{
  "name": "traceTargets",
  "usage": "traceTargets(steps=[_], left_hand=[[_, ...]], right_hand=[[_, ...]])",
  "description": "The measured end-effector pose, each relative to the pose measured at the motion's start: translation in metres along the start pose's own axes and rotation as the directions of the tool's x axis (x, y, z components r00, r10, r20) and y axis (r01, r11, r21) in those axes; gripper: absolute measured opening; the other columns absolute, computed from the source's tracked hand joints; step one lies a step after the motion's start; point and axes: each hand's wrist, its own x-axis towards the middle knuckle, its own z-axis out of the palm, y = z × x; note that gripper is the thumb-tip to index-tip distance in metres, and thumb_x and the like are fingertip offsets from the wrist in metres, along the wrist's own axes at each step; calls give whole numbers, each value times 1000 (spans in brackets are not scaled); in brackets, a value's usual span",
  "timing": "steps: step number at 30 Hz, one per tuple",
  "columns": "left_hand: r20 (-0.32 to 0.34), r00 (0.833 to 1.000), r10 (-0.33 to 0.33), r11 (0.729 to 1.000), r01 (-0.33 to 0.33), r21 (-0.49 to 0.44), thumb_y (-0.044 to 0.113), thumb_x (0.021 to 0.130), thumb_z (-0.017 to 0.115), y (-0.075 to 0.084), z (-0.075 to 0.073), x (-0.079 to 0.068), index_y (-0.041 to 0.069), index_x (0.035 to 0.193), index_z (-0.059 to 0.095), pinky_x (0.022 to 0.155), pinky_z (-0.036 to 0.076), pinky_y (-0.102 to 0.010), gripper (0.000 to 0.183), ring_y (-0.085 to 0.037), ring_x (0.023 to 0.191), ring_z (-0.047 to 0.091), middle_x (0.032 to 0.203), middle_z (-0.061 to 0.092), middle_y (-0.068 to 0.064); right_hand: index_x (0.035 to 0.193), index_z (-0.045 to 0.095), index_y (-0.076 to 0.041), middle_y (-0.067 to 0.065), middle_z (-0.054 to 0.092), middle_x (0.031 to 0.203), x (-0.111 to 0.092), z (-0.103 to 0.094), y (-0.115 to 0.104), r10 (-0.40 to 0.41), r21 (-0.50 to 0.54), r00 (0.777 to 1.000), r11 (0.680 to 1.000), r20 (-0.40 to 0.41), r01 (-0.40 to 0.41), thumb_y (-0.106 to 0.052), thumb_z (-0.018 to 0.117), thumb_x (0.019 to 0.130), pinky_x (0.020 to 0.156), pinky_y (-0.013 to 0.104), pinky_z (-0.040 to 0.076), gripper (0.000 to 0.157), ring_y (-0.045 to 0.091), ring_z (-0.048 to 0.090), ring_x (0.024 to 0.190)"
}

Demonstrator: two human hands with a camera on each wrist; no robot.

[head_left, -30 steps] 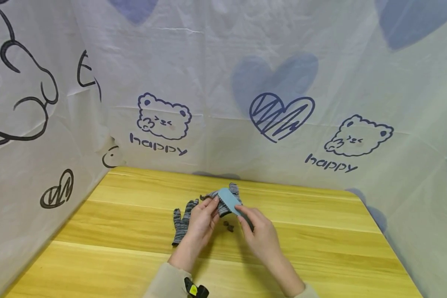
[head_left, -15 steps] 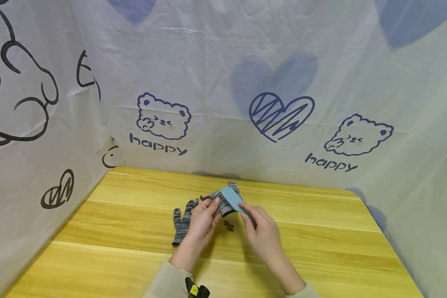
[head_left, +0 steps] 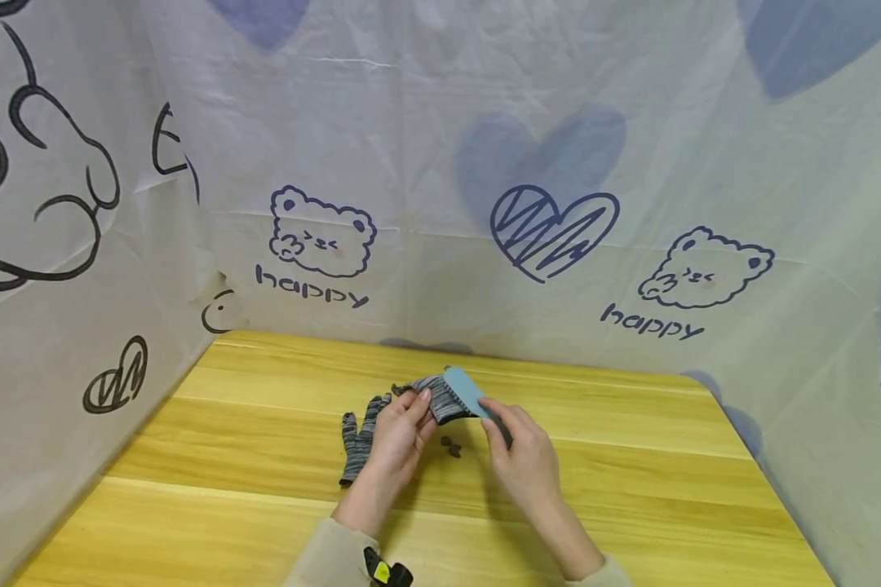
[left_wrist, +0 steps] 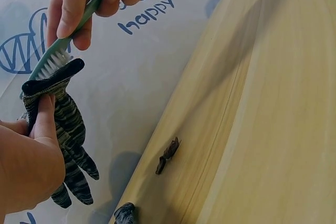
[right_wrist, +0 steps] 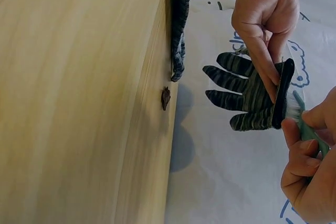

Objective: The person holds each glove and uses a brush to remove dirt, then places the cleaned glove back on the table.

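Note:
My left hand [head_left: 400, 432] grips a grey-black striped knit glove [head_left: 446, 405] near its dark cuff, above the table. In the left wrist view the fingers of that glove [left_wrist: 73, 124] hang down loosely. A blue-green brush [head_left: 464, 390] with white bristles is in my right hand [head_left: 524, 452], pinched by the handle between thumb and fingers. The bristles [left_wrist: 52, 64] lie against the glove by the cuff. A second striped glove [head_left: 356, 448] lies flat on the table left of my left hand, partly hidden behind it.
Small dark brown clumps [head_left: 451, 447] lie on the wood-grain table [head_left: 653, 481] between my forearms. A white printed cloth [head_left: 411, 163] hangs behind the table's back edge and along both sides.
The brush has shifted slightly right and down along the glove, toward the cuff, with my right hand. The raised glove finger behind it has dropped out of sight. My left hand stays put.

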Motion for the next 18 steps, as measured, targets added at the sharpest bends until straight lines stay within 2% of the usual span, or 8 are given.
traceTargets(steps=[4,8,10,15,18], left_hand=[[-7,1000,16,1000,-16,-19,10,111,48,1,-1,1,-13,139,52,87,59,-19,36,-7,98,68,110,66,-6],[-42,998,42,999,-43,-25,13,110,52,5,-4,3,-5,113,61,69,55,-15,20,-2,77,57,90,59,1],[-57,997,45,999,-46,-14,16,110,53,6,-6,3,-1,107,60,61,49,-15,18,-2,70,49,84,52,3],[-48,998,45,999,-44,12,18,111,52,9,-8,4,-3,118,59,60,46,-16,23,-2,68,44,83,47,4],[-41,998,44,999,-44,16,16,110,53,9,-7,3,-2,112,61,61,47,-17,20,-4,69,47,83,50,3]], right_hand=[[121,75,-5,11,74,98,1,-2,4,3,-25,1000,1000,-19,-3,-3,77,92,55,29,54,29,16,64,70],[121,75,-4,14,74,100,4,-8,11,29,-42,998,999,-64,-32,0,77,92,62,42,59,30,24,70,78],[123,74,-3,16,74,103,6,-11,13,55,-28,996,998,-67,-57,1,76,93,64,45,60,31,26,71,80],[126,73,-3,17,74,108,9,-17,14,72,11,996,997,-60,-72,2,73,95,65,46,62,32,26,71,83],[125,73,-4,16,74,106,9,-16,10,37,16,997,999,-65,-36,1,75,93,64,42,61,32,24,70,83]])
